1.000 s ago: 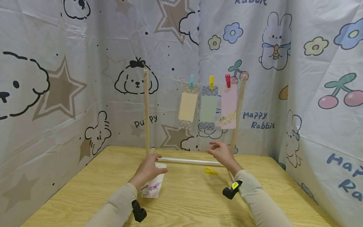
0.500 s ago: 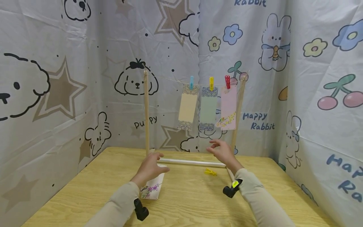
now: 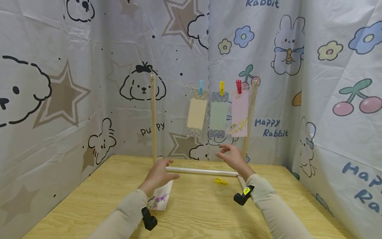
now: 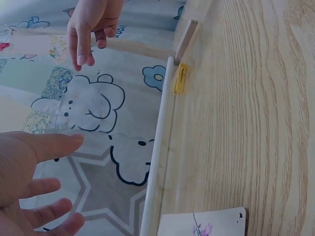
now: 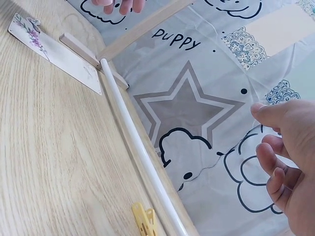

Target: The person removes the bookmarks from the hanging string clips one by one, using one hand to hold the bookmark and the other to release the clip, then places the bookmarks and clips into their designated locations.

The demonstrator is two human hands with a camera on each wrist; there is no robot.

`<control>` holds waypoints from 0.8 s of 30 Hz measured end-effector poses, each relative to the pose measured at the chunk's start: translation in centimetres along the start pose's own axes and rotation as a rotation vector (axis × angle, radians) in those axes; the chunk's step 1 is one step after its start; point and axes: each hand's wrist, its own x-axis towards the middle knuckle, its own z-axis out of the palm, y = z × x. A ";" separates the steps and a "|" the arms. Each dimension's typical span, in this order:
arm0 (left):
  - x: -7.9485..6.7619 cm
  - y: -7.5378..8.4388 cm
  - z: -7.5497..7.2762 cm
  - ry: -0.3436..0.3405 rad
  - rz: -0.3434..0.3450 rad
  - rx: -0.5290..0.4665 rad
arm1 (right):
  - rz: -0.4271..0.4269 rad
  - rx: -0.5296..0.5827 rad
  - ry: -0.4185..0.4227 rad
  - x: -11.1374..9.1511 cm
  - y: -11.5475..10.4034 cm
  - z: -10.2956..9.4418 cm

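Observation:
My left hand (image 3: 156, 176) hovers over the table's left side with fingers loosely spread and holding nothing. Under it lies a white card with purple blossoms (image 3: 161, 198), partly covered by the hand in the head view. My right hand (image 3: 234, 159) is raised below the hanging cards, fingers relaxed and nothing between them. A yellow clothespin (image 3: 221, 181) lies on the table to the left of the right wrist. On the string hang a cream card (image 3: 197, 111) under a blue clothespin (image 3: 201, 87), a green card (image 3: 218, 114) under a yellow one, and a pink card (image 3: 239, 111) under a red one.
A wooden post (image 3: 153, 119) stands at the left and another post (image 3: 250, 119) at the right, with the string between their tops. A white rod (image 3: 203, 171) joins them low down. Printed curtains (image 3: 179, 39) surround the wooden table (image 3: 197, 212).
My left hand has drifted very slightly to the right and covers a bit more of the blossom card. The right hand stays almost still; cards and clothespins have not moved.

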 end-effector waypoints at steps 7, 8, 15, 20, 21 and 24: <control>0.2 -0.1 0.1 -0.007 0.009 -0.016 | -0.015 -0.050 0.006 0.1 -0.6 -0.4; 0.2 -0.1 0.1 -0.009 0.011 -0.022 | -0.019 -0.047 0.005 0.2 -0.7 -0.4; 0.4 0.3 0.0 -0.015 0.009 -0.054 | -0.062 -0.009 -0.019 0.4 -1.5 -1.0; 0.7 0.5 -0.3 -0.004 0.030 -0.034 | -0.083 -0.005 -0.021 0.7 -2.1 -1.5; 0.8 0.6 -0.4 -0.001 0.036 -0.026 | -0.085 -0.009 -0.019 0.7 -2.2 -1.6; 0.9 0.8 -0.6 0.002 0.042 -0.019 | -0.092 -0.024 -0.016 0.9 -2.6 -2.0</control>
